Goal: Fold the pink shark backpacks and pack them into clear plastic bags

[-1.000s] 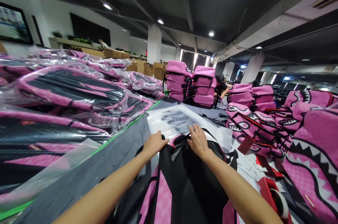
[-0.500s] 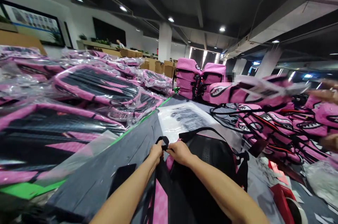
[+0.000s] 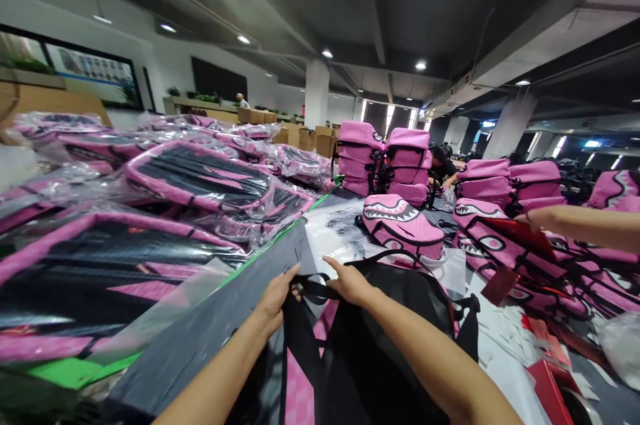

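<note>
A black backpack (image 3: 385, 345) with pink panels lies in front of me, its back and straps facing up. Between my hands, a short length of black strap (image 3: 316, 287) is stretched over the bag's left part. My left hand (image 3: 275, 298) grips one end, with part of the fingers hidden behind the webbing. On the other end, my right hand (image 3: 351, 283) pinches the strap, its index finger extended. Just beyond the bag, a pink shark-face backpack (image 3: 403, 226) lies on a white plastic sheet (image 3: 330, 235).
Plastic-wrapped pink and black backpacks (image 3: 195, 178) are heaped on the left. Stacked pink backpacks (image 3: 359, 158) stand ahead, and more shark-face bags (image 3: 490, 241) lie right, beneath another person's arm (image 3: 583, 221). A red tape dispenser (image 3: 550, 385) sits near right.
My hands have moved apart, drawing the strap out between them. The pink backpack that the other person was swinging through the air now lies beyond my bag.
</note>
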Tool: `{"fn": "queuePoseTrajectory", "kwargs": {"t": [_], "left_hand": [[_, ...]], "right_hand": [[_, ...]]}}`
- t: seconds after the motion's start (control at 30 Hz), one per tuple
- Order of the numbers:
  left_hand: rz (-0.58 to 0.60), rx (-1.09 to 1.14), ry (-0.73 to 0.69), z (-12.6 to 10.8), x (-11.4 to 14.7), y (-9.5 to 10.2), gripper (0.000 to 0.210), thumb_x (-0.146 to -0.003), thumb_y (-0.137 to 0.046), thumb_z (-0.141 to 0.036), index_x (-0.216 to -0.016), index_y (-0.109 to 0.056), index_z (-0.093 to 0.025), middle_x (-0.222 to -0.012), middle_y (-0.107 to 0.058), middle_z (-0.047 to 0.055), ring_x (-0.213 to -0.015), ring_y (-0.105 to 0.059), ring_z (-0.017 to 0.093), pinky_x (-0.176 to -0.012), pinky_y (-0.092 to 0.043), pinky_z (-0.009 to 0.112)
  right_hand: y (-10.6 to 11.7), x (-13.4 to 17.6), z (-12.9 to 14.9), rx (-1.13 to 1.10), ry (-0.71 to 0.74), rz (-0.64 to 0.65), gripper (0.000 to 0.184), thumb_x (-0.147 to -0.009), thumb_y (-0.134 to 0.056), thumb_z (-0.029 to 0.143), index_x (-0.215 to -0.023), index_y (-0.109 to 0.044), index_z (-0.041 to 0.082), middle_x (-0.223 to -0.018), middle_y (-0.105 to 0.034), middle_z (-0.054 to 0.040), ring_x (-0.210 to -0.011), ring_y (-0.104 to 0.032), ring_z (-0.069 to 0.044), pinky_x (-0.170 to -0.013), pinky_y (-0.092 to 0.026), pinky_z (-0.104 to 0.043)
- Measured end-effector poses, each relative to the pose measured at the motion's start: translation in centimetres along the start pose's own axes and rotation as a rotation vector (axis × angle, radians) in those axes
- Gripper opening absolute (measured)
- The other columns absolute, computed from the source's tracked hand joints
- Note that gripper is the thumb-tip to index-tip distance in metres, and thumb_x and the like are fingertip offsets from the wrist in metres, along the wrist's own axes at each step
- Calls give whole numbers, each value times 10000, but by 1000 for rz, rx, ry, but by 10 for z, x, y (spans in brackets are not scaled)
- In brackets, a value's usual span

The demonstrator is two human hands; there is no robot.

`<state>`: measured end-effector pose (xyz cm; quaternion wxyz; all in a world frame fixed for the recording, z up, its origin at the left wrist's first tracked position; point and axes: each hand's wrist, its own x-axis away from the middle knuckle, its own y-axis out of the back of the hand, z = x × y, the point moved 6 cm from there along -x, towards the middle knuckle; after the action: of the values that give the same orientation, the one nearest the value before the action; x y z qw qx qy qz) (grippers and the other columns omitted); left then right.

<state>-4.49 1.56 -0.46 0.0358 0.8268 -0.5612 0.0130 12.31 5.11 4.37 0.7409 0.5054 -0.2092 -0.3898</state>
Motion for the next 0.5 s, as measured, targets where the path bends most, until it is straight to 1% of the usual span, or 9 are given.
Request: {"fn": "queuePoseTrajectory", "kwargs": {"t": [0.03,0.07,0.13,0.2,0.3,0.33,0.4,0.43,0.5], "left_hand": [[45,46,-23,-12,4,2,459,-787,-651,-660,-733,-599,-207,-592,-617,18,-541,-626,183,-566,-563,326],[89,82,-47,-24,8,3,455,-731,-700,-650,-746,-610,-204,-652,-653,31,-593,-648,187,-602,-572,324],[154,126,-94,-47,17,4,490,-601,-805,-624,-775,-636,-198,-754,-693,38,-698,-669,190,-663,-569,305],[176,147,-143,-65,28,4,557,-511,-872,-606,-829,-663,-199,-825,-705,20,-801,-667,185,-733,-553,277],[190,172,-252,-88,46,-1,624,-526,-876,-639,-936,-676,-213,-920,-726,11,-975,-659,209,-893,-523,293],[208,175,-287,-95,51,-6,632,-546,-862,-661,-950,-670,-215,-939,-735,17,-1018,-656,225,-940,-511,314],[262,153,-334,-107,57,-18,634,-578,-827,-705,-940,-654,-214,-935,-749,34,-1047,-660,254,-985,-497,358],[292,129,-343,-111,58,-26,631,-585,-812,-720,-927,-647,-215,-920,-754,38,-1037,-665,262,-987,-496,370],[356,72,-360,-118,57,-45,612,-592,-790,-735,-886,-640,-219,-882,-755,42,-998,-676,271,-970,-504,383]], "right_hand": [[2,-6,7,14,2,8,600,-878,-675,179,-1448,-531,299,-788,-655,33,-800,-645,-182,-702,-408,-238],[3,-11,14,29,18,15,596,-846,-696,172,-1407,-565,327,-823,-659,33,-827,-645,-188,-705,-414,-242],[9,-19,26,42,42,-6,427,-819,-704,159,-1213,-682,323,-933,-665,16,-887,-634,-191,-723,-428,-250],[22,-23,29,28,30,-73,296,-838,-668,140,-1096,-706,281,-1087,-647,-18,-972,-613,-190,-785,-443,-262],[51,-16,19,-72,-2,-198,330,-883,-526,49,-1107,-680,236,-1205,-612,-58,-1111,-570,-192,-909,-436,-284],[59,-9,13,-109,-10,-212,343,-880,-496,22,-1087,-681,223,-1168,-628,-57,-1112,-572,-192,-920,-435,-286],[62,14,2,-165,-14,-166,302,-860,-502,3,-990,-696,193,-999,-668,-29,-1007,-614,-184,-868,-452,-267],[57,32,-2,-175,-13,-117,254,-857,-529,18,-942,-702,184,-904,-673,-5,-925,-632,-173,-817,-462,-250],[35,76,-6,-243,9,8,158,-869,-585,85,-897,-715,170,-778,-665,35,-805,-645,-154,-728,-469,-221]]}}
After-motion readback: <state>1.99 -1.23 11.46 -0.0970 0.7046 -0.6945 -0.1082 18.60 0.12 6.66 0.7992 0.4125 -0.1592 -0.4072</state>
